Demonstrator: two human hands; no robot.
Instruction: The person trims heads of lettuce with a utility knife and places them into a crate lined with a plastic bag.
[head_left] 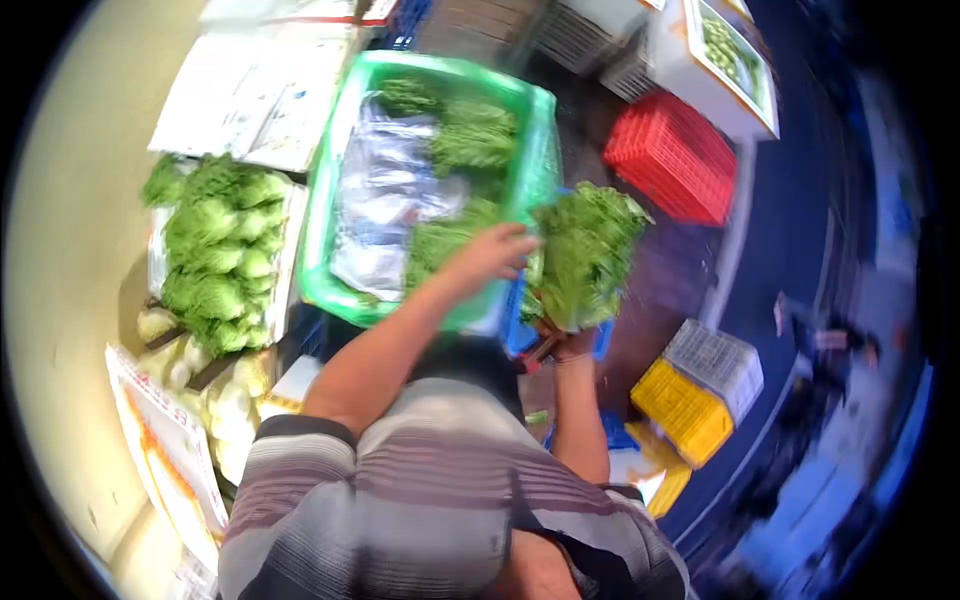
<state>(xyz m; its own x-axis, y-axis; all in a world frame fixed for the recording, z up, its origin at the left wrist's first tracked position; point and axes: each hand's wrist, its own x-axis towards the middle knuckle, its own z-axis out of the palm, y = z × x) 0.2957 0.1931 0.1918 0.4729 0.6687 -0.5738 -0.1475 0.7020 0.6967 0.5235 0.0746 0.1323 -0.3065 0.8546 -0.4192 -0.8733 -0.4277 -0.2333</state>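
Note:
My right hand (pixel 572 345) is closed round the lower end of a leafy green lettuce (pixel 590 250), whose leaves fan out away from me. Beside that hand is a small dark and reddish piece (pixel 538 352) that I cannot make out. My left hand (pixel 490 254), blurred, hovers at the lettuce's left side with its fingers stretched out and apart. Below my left hand, a green-lined crate (pixel 545 150) holds leafy greens (pixel 475 135) and a clear plastic bag (pixel 375 200). A blue crate (pixel 515 325) shows partly under the lettuce.
To the left lies a box of bunched pale-stemmed greens (pixel 225 250), with white boards (pixel 250 95) beyond it. Stacked red baskets (pixel 672 158), a yellow crate (pixel 685 405) and a white box of green produce (pixel 735 55) stand to the right. A person (pixel 835 340) is far right.

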